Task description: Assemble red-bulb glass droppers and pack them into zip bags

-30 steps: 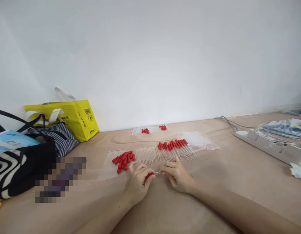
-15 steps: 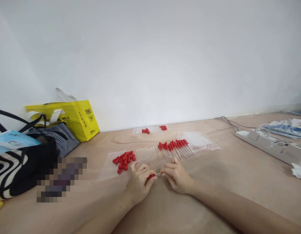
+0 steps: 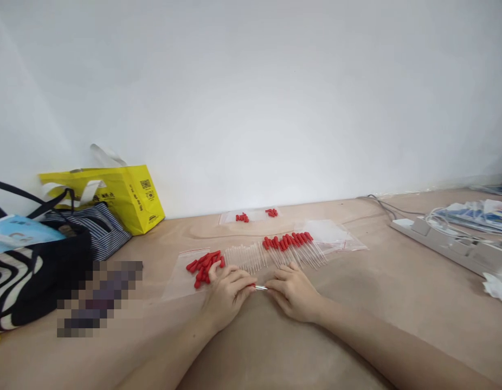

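Between finger and thumb of my left hand (image 3: pixel 229 295) is a red rubber bulb, mostly covered by the fingers. My right hand (image 3: pixel 295 292) pinches a thin clear tube (image 3: pixel 261 288), whose other end meets the bulb. Loose red bulbs (image 3: pixel 203 266) lie on a clear zip bag (image 3: pixel 180 277) beyond my left hand. A row of clear tubes (image 3: pixel 246 258) rests to the right of them. Farther right, several tubes with red bulbs on their ends (image 3: pixel 289 242) lie side by side, just beyond my right hand.
Flat clear bags (image 3: pixel 330 234) lie behind the capped tubes. Another bag with small red bulbs (image 3: pixel 255 216) is near the wall. A yellow bag (image 3: pixel 143 197) and a black bag (image 3: pixel 39 276) stand left. At right are a power strip (image 3: pixel 446 244) and papers (image 3: pixel 478 214).
My left hand has shifted slightly left and its fingers now cover most of the red bulb. My right hand stays almost in place on the tube.
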The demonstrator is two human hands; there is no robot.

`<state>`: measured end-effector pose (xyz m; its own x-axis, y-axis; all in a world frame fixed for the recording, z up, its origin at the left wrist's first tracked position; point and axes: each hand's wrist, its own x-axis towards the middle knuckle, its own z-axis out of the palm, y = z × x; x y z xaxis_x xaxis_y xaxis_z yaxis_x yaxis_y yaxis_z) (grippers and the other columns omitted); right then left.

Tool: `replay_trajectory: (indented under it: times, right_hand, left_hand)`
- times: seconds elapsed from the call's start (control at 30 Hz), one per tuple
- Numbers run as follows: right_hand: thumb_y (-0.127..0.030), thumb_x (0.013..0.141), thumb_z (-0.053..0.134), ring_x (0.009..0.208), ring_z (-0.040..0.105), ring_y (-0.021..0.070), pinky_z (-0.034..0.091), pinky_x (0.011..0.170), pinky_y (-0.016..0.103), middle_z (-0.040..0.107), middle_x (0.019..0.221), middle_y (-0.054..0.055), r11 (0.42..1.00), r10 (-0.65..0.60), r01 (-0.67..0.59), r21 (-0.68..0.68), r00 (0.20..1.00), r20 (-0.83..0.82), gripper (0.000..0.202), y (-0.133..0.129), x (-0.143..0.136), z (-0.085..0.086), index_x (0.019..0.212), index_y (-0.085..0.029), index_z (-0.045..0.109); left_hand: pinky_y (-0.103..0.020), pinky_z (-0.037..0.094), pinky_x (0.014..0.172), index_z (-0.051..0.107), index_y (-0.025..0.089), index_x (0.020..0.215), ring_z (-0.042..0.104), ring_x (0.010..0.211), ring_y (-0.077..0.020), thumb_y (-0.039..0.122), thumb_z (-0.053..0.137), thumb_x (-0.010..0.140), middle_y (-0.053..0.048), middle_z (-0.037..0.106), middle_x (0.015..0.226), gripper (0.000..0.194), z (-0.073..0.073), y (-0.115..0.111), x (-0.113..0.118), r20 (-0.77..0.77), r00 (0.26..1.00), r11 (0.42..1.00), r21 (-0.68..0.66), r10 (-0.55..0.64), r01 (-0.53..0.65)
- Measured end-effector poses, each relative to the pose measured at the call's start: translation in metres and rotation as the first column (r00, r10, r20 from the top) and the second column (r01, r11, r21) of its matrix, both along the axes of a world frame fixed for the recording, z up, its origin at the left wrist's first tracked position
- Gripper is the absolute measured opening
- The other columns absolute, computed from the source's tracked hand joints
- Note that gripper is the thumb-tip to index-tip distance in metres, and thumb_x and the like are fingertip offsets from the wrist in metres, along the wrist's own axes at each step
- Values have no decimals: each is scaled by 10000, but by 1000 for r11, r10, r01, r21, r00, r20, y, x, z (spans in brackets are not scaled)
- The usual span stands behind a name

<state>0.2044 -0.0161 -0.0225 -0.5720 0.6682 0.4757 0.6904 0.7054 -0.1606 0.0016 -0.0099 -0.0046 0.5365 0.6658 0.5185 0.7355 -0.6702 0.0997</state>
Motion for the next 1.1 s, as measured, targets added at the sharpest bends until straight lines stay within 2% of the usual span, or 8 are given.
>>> replay_trajectory:
  times: [0.1, 0.23, 0.33, 0.43, 0.53, 0.73, 0.97, 1.1]
  right_hand:
    - [-189, 818, 429, 762, 502, 151, 239, 676, 282, 615, 794, 25, 986, -162, 156, -61, 982, -100, 197, 7, -7, -1, 858, -209, 620]
    - [-179, 808, 409, 786, 529, 162, 244, 676, 276, 636, 784, 35, 893, -442, 420, -161, 885, -143, 215, 28, -19, 4, 809, -192, 624]
    - [-191, 803, 409, 798, 545, 182, 240, 677, 288, 647, 779, 61, 814, -574, 555, -170, 814, -90, 211, 46, -27, 7, 804, -171, 620]
    - [-205, 806, 403, 816, 552, 199, 234, 692, 303, 648, 815, 95, 742, -668, 655, -143, 740, -81, 219, 58, -28, 6, 863, -151, 607]
    - [-216, 802, 404, 817, 553, 205, 228, 706, 314, 647, 806, 100, 709, -704, 692, -132, 707, -73, 217, 63, -23, 3, 889, -146, 591]
    - [-239, 783, 425, 825, 550, 207, 222, 712, 322, 644, 815, 97, 692, -715, 703, -167, 698, -24, 210, 63, -18, -1, 895, -155, 581]
    - [-305, 773, 427, 855, 532, 213, 223, 751, 348, 637, 876, 83, 732, -675, 664, -150, 737, -27, 228, 65, -31, 6, 792, -177, 615]
    - [-321, 753, 449, 852, 535, 226, 227, 779, 367, 642, 855, 116, 689, -695, 692, -214, 715, 76, 252, 71, -42, 13, 757, -157, 640]
  left_hand:
    - [-470, 153, 906, 557, 283, 1034, 494, 972, -234, 378, 500, 802, -36, 627, 1024, 257, 1, 9, -11, 7, 982, 981, 34, 188, -189]
    - [-477, 201, 878, 551, 258, 1029, 482, 993, -259, 347, 541, 750, -60, 609, 1043, 294, 3, 21, -33, -12, 888, 888, 27, 459, -458]
    - [-486, 204, 875, 563, 247, 1000, 475, 991, -264, 351, 557, 728, -56, 609, 1036, 292, 3, 26, -46, -51, 836, 838, 17, 546, -546]
    - [-498, 207, 868, 579, 246, 966, 461, 1004, -270, 370, 545, 733, -56, 598, 1055, 266, 3, 27, -51, -82, 811, 814, 3, 579, -581]
    - [-501, 204, 868, 588, 250, 944, 459, 1006, -266, 358, 541, 735, -55, 593, 1055, 239, 2, 28, -51, -100, 803, 807, -2, 587, -590]
    - [-492, 200, 873, 601, 261, 905, 458, 1002, -253, 342, 537, 737, -56, 587, 1051, 197, 1, 29, -49, -103, 797, 801, 9, 596, -598]
    - [-477, 204, 872, 605, 253, 817, 450, 988, -254, 354, 545, 727, -52, 582, 1031, 148, 2, 28, -48, -88, 771, 776, 37, 630, -630]
    - [-473, 194, 883, 587, 220, 754, 444, 974, -260, 414, 561, 695, -64, 579, 1002, 205, 6, 25, -46, -94, 750, 756, 79, 655, -650]
